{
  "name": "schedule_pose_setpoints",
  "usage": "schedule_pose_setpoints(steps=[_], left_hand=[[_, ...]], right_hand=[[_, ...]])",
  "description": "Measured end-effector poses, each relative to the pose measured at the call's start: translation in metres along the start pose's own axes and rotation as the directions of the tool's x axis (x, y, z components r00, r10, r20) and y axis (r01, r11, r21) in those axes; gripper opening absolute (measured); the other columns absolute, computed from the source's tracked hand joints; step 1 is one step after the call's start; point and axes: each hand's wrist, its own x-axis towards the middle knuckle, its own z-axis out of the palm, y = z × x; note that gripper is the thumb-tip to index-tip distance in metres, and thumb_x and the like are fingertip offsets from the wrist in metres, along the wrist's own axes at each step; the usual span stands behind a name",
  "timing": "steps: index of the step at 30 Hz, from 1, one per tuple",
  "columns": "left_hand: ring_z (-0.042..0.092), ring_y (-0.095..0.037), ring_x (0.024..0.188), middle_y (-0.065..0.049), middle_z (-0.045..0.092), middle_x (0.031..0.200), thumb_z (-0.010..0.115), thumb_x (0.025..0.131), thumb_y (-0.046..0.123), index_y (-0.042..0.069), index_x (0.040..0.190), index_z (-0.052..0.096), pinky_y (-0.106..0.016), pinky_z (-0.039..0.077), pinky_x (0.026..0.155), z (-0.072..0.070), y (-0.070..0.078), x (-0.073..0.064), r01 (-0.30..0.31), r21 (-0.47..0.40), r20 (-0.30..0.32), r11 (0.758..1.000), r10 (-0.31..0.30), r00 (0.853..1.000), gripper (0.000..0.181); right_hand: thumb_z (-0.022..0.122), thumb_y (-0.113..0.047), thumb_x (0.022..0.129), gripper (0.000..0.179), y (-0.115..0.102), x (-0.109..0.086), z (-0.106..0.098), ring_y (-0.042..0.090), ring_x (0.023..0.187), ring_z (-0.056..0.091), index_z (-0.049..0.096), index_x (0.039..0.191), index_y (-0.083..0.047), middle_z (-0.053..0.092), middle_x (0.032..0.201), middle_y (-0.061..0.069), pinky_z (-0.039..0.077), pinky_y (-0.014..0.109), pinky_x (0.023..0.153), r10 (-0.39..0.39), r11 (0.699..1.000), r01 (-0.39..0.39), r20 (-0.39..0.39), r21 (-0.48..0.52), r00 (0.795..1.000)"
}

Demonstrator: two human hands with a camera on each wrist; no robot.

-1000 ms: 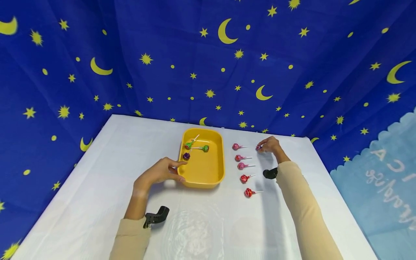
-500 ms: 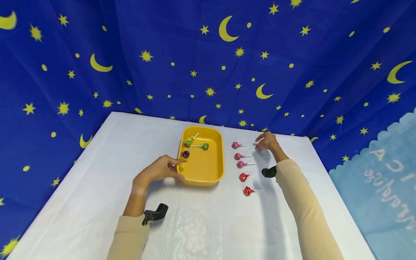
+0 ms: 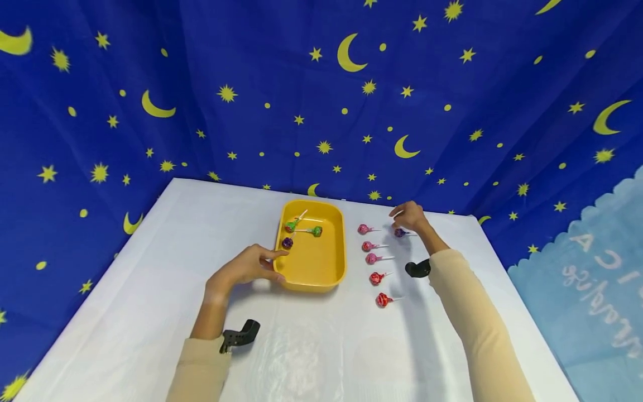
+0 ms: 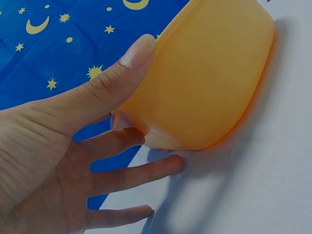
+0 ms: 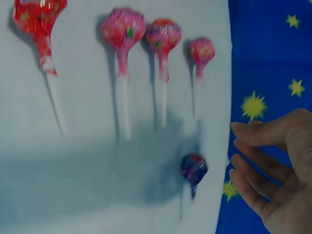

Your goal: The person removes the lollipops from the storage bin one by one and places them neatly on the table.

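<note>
My left hand (image 3: 251,263) is at the left side of a yellow tray (image 3: 329,285), thumb on its rim and index finger against it; the other fingers spread out below in the left wrist view. Inside lie two green lollipops (image 3: 316,231) and a purple lollipop (image 3: 287,243). My right hand (image 3: 411,215) hovers just above another purple lollipop (image 3: 399,232) on the table, and its fingers hold nothing. In the right wrist view that purple lollipop (image 5: 194,168) lies apart from the fingertips. A column of pink lollipops (image 3: 370,258) and two red lollipops (image 3: 383,300) stands between tray and right hand.
A white-covered table (image 3: 301,346) carries everything. Behind it hangs a blue curtain (image 3: 281,134) with yellow moons and stars. A light blue cloth (image 3: 577,279) with lettering hangs at the right. Black wrist mounts (image 3: 418,268) sit beside the forearms.
My right hand has let go of the purple lollipop, leaving it on the table to the right of the top pink one, and has lifted slightly away. My left hand stays at the tray.
</note>
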Motion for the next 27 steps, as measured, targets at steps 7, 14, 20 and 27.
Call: schedule_pose_setpoints(steps=[7,14,20,27], left_hand=[[0.060,-0.016,0.087,-0.013,0.068,0.116,0.086,0.072,0.033,0.010,0.134,0.060,-0.031,0.046,0.075,0.006,-0.003,-0.006,0.002,-0.006,0.003,1.000,-0.002,1.000,0.070],[0.061,-0.015,0.087,-0.012,0.068,0.116,0.086,0.073,0.032,0.012,0.134,0.060,-0.031,0.047,0.078,0.004,0.002,-0.005,-0.003,0.010,-0.005,1.000,0.003,1.000,0.070],[0.060,-0.015,0.089,-0.014,0.067,0.119,0.086,0.073,0.031,0.011,0.134,0.060,-0.030,0.047,0.077,0.000,0.002,-0.005,-0.001,0.020,-0.005,1.000,0.001,1.000,0.069],[0.062,-0.014,0.088,-0.013,0.067,0.121,0.085,0.074,0.030,0.011,0.134,0.060,-0.031,0.048,0.078,0.001,0.002,-0.005,-0.020,0.008,-0.010,1.000,0.020,1.000,0.068]], right_hand=[[0.070,-0.006,0.086,0.027,-0.027,-0.002,0.008,0.018,0.080,0.068,0.070,0.109,0.007,0.073,0.100,0.022,0.055,0.034,0.072,-0.115,0.984,0.112,0.011,0.140,0.993],[0.065,-0.008,0.093,0.029,-0.068,-0.001,0.014,0.014,0.076,0.068,0.065,0.116,0.010,0.069,0.107,0.027,0.056,0.024,0.067,-0.114,0.929,0.071,0.098,0.364,0.989],[0.061,-0.011,0.096,0.031,-0.112,-0.001,0.032,0.027,0.094,0.069,0.064,0.121,0.006,0.070,0.109,0.022,0.056,0.035,0.083,-0.152,0.891,0.010,0.277,0.453,0.949],[0.052,-0.013,0.100,0.038,-0.144,0.000,0.054,0.036,0.107,0.065,0.055,0.130,0.010,0.070,0.107,0.019,0.047,0.048,0.098,-0.280,0.902,0.004,0.578,0.431,0.766]])
